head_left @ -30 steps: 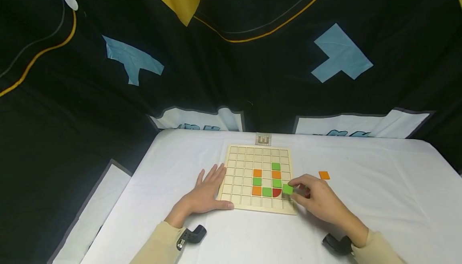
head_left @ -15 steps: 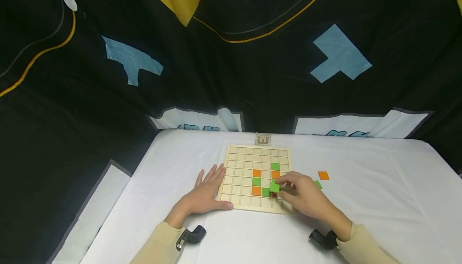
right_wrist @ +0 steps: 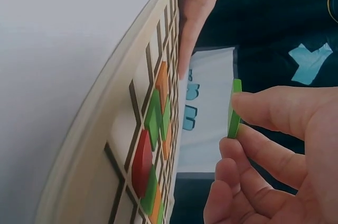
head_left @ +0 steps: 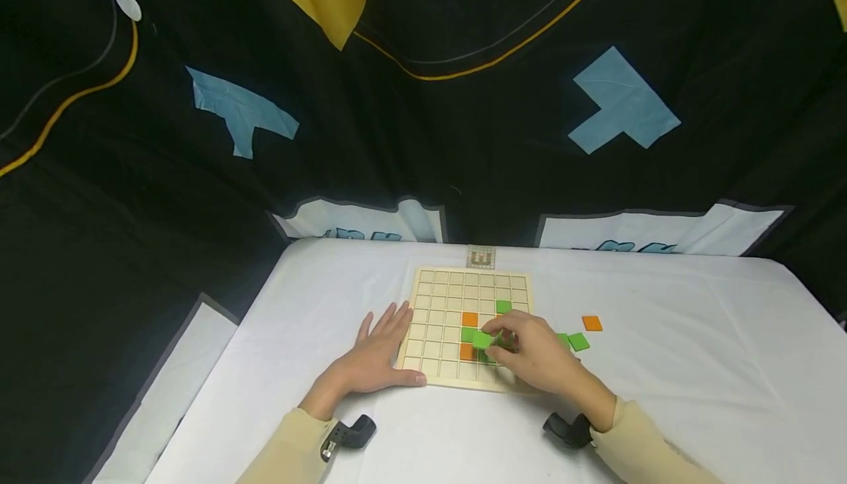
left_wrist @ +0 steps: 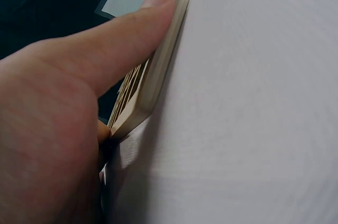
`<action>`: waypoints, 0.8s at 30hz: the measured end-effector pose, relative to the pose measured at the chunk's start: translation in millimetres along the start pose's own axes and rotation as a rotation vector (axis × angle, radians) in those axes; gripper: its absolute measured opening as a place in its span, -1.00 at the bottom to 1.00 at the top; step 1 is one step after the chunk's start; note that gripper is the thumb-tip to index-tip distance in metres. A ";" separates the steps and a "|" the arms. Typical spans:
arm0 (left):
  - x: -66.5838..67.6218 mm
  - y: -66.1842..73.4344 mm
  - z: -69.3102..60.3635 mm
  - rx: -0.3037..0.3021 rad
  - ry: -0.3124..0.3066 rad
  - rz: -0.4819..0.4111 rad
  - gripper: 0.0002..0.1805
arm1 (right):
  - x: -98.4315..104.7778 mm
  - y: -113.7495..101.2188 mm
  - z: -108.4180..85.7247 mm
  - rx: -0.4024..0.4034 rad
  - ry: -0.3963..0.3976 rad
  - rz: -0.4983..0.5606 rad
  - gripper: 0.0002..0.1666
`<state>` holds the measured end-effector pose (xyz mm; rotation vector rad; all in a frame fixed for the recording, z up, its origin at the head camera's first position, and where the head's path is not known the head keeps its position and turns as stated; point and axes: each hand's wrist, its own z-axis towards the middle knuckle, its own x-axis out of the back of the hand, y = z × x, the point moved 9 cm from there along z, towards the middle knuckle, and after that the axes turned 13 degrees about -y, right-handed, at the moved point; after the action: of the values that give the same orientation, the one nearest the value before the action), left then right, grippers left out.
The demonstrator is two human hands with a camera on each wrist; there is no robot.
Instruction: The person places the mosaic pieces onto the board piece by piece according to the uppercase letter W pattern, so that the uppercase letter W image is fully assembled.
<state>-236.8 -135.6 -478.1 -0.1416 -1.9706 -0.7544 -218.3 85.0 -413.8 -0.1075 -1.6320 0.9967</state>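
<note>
A wooden grid board (head_left: 433, 322) lies on the white table. My left hand (head_left: 367, 355) rests at its left side, fingers spread straight along the edge and thumb on the near left corner. My right hand (head_left: 532, 351) pinches a green square tile (head_left: 482, 340) between thumb and fingers; in the right wrist view that tile (right_wrist: 235, 109) is held clear of the board. Set in the grid are an orange tile (head_left: 470, 319), another orange tile (head_left: 467, 352) and several green ones. A red tile (right_wrist: 141, 163) with a curved edge shows only in the right wrist view.
Right of the board lie a loose orange tile (head_left: 592, 324) and a green tile (head_left: 579, 342), with another green one partly behind my right hand. A small patterned card (head_left: 481, 257) sits at the board's far edge. A dark curtain (head_left: 423, 138) hangs behind the table.
My right hand has carried the green tile leftward from the board's right edge to over its filled cells. Loose green tiles on the right have come into sight. The left hand stays put.
</note>
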 end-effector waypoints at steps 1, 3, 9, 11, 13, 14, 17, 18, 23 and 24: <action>-0.3 0.1 0.1 -0.001 0.000 -0.001 0.32 | -1.0 -0.3 1.2 -0.001 -0.001 0.005 -0.75; -0.5 0.3 -0.1 -0.002 0.002 -0.004 0.32 | -3.3 -0.7 3.9 -0.001 -0.004 0.015 -0.75; 0.5 0.7 -1.2 -0.007 0.017 0.003 0.32 | -9.9 -4.2 12.8 0.015 -0.014 0.018 -0.75; 0.0 0.2 -1.0 -0.007 0.018 0.007 0.32 | -13.0 -5.0 15.0 0.009 -0.019 0.017 -0.75; -0.4 -0.2 -0.7 -0.008 0.018 0.010 0.32 | -15.6 -5.8 16.9 -0.003 -0.020 0.013 -0.75; -0.5 -0.3 -0.6 -0.007 0.016 0.010 0.32 | -16.9 -6.2 17.9 -0.008 -0.021 0.011 -0.76; -0.2 0.0 -0.5 -0.012 0.019 0.004 0.31 | -19.7 -8.0 21.2 -0.019 -0.021 -0.002 -0.76; -0.1 0.0 -0.6 -0.011 0.016 0.003 0.31 | -20.8 -8.5 22.4 -0.022 -0.025 -0.006 -0.76; 0.6 1.0 -0.4 -0.012 0.010 0.013 0.31 | -25.1 -10.7 26.9 -0.028 -0.042 -0.013 -0.76; 0.9 1.3 -0.3 -0.013 0.010 0.015 0.31 | -25.7 -11.1 27.5 -0.028 -0.045 -0.016 -0.76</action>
<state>-236.6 -134.9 -476.7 -0.1605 -1.9529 -0.7572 -228.1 48.9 -425.6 -0.0916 -1.6859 0.9699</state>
